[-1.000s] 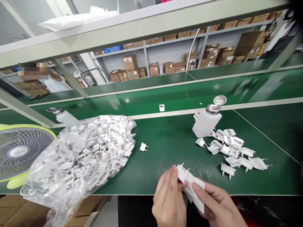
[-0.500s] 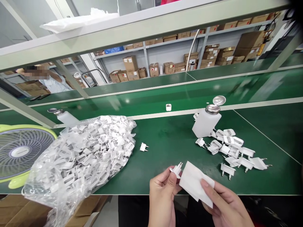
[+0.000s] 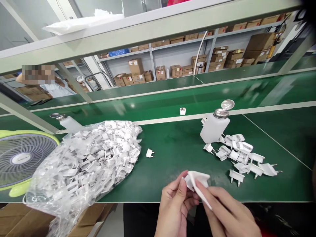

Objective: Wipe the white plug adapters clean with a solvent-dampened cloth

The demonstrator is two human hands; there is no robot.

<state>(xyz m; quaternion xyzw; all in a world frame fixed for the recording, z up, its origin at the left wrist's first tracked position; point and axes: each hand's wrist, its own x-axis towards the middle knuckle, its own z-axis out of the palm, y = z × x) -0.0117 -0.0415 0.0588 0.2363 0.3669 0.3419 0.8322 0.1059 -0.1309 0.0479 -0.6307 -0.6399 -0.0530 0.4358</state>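
Fingers of the left hand are clamped on 1 white plug at the table's front edge; by those of the right hand, a folded cloth is pinched over it. On the green table, a clear bag of plugs, a loose cluster, 1 dispenser bottle and 1 lone plug are set. Wiping is judged to be in hand; firm holding and light cloth pressure are called for next.
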